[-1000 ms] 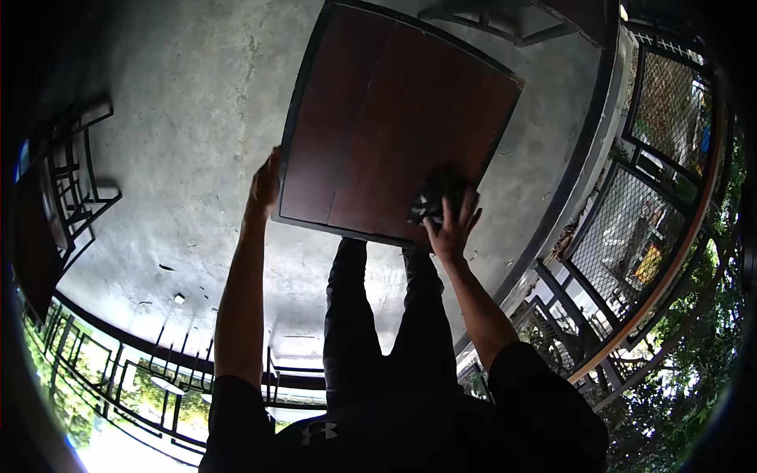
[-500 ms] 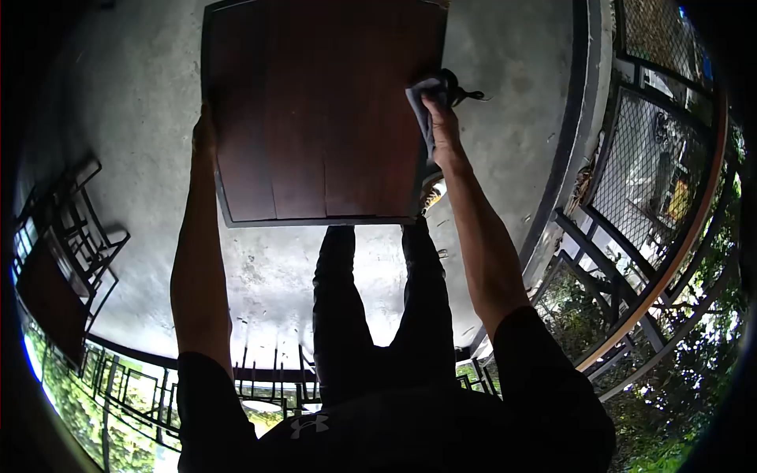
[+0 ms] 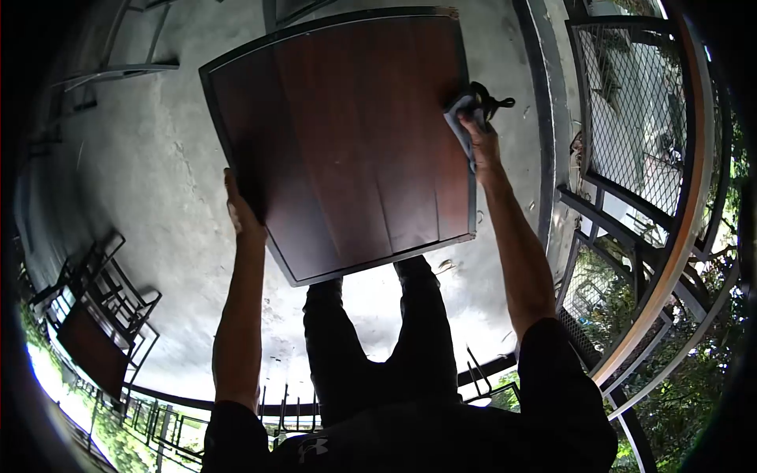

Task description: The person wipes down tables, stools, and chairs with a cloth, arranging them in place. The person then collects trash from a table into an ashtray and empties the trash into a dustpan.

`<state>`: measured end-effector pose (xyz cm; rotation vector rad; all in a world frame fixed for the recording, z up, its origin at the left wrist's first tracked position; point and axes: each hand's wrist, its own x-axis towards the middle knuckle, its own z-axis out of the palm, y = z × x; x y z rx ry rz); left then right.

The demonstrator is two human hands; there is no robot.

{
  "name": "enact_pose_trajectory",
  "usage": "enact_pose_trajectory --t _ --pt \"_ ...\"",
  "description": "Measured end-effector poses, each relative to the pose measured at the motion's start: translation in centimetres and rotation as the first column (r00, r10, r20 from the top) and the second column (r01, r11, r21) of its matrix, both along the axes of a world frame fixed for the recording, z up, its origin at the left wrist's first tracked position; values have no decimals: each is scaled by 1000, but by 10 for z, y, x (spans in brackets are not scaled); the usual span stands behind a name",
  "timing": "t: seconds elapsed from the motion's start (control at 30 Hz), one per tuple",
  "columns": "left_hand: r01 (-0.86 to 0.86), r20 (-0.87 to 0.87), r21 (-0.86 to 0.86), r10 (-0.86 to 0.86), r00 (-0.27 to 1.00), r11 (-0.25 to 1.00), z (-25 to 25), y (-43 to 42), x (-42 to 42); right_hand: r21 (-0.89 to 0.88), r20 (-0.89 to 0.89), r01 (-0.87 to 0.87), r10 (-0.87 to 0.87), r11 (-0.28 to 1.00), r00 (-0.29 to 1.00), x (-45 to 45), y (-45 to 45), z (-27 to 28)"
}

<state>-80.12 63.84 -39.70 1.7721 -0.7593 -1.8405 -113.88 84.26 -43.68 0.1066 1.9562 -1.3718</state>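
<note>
A dark reddish-brown wooden tabletop (image 3: 355, 142) with a black rim lies in front of my body, tilted slightly in view. Its left edge is gripped by my left hand (image 3: 243, 206), the fingers partly hidden by the rim. At the right edge, my right hand (image 3: 484, 146) is closed on a dark grey cloth (image 3: 459, 118), pressed against the rim. A black loop or strap sticks out beyond the cloth on the right.
Grey concrete floor (image 3: 173, 181) surrounds the tabletop. A second dark table (image 3: 93, 347) with black metal frames stands at lower left, and more metal legs (image 3: 118, 75) at upper left. A mesh railing (image 3: 635, 118) curves along the right, with plants beyond.
My right hand has gone from lying spread on the tabletop to gripping its right edge with the cloth. The tabletop has turned in view, and both hands stay at its sides.
</note>
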Motion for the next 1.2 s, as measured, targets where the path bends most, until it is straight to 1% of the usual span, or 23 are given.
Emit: enact_pose_trajectory --t 0.03,0.07,0.13,0.17,0.2,0.23,0.27,0.3,0.4,0.47,0.57,0.6,0.7,0.73,0.83,0.97,1.0,1.07,1.1,1.13,1.17,1.2 --pt "3 -76 42 1 997 999 -3 12 -17 -8 -4 12 -12 1000 1000 -19 13 8" --pt "17 -81 37 -14 997 999 -7 24 -35 -5 -18 16 -16 1000 1000 -40 28 16" --pt "58 -164 88 -43 985 994 -13 46 -81 -6 -45 37 -38 999 998 -82 57 33" --pt "77 -174 82 -61 983 994 -14 56 -105 67 -122 31 -23 997 992 -102 69 40" --pt "63 -195 122 -38 980 991 -13 66 -129 140 -193 28 0 990 981 -120 80 44" --pt "46 -212 164 -10 977 985 -13 76 -150 136 -197 39 -12 990 980 -140 93 43" --pt "26 -223 206 21 975 978 -13 84 -168 183 -229 23 19 983 973 -160 102 42" --pt "29 -219 204 16 976 978 -18 91 -183 231 -255 6 55 973 965 -179 111 37" --pt "44 -323 211 27 946 976 -37 109 -229 211 -285 -7 68 977 956 -230 133 19" --pt "53 -308 217 17 951 975 -45 121 -253 207 -296 -9 72 978 953 -252 148 13" --pt "42 -272 210 17 962 977 -51 128 -271 268 -191 -5 58 963 980 -274 153 1" --pt "42 -238 190 5 971 981 -54 130 -275 268 -183 -4 55 963 982 -278 155 -6" --pt "68 -177 167 -38 983 984 -61 141 -296 301 -245 46 31 952 969 -279 154 -4" --pt "76 -168 158 -49 985 984 -63 143 -299 308 -236 48 27 950 971 -281 160 -10" --pt "87 -130 131 -70 989 988 -68 142 -301 228 -229 13 41 974 973 -287 157 -27" --pt "134 -87 143 -122 989 981 -72 141 -304 202 -219 23 22 979 976 -292 159 -39" --pt "145 -118 142 -129 985 979 -71 143 -304 203 -211 24 20 979 977 -291 161 -43" --pt "159 -183 134 -133 974 978 -66 143 -307 218 -307 44 26 975 951 -291 161 -45" --pt "158 -178 125 -134 975 980 -63 138 -307 218 -356 57 25 974 934 -291 159 -44" --pt "250 -137 153 -230 964 956 -64 135 -302 208 -350 52 25 977 936 -291 158 -40" --pt "336 -96 183 -323 941 924 -66 130 -296 317 -399 188 -49 930 916 -290 159 -33" --pt "412 -54 217 -410 910 885 -64 125 -288 412 -451 316 -110 854 886 -294 162 -33"
